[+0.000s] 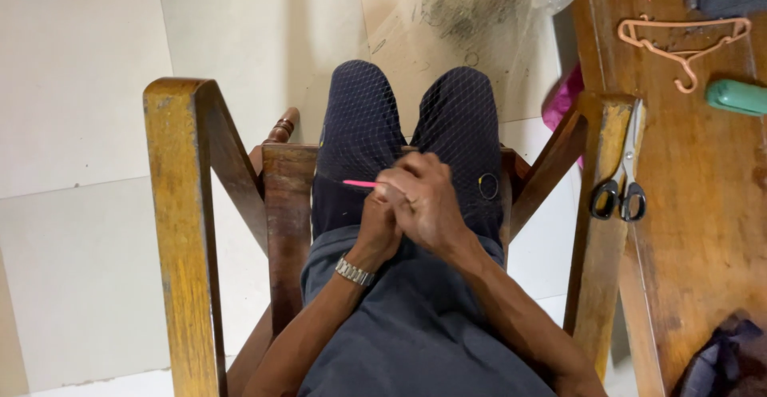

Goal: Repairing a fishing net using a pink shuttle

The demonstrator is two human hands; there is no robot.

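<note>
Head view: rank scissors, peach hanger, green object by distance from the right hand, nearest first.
From the right hand:
1. Scissors, to its right, lying on the chair's wooden armrest.
2. Green object, farther right and up, on the wooden table.
3. Peach hanger, near the table's top edge. It sits close to the green object, but slightly farther.

Pink netting needle (359, 183): thin, straight, bright pink; lies near level, tip pointing toward person's left; one end hidden inside clasped hands, free end showing over left thigh.

Fishing net (447, 117): fine, pale, near-transparent mesh with diamond openings; draped over both dark-trousered knees, spreading forward onto tiled floor, bunched into dark tangle farther out. Near edge gathered at hands. Small ring (488, 186), yellowish rim, sits on net at right thigh, just beside hands.
</note>
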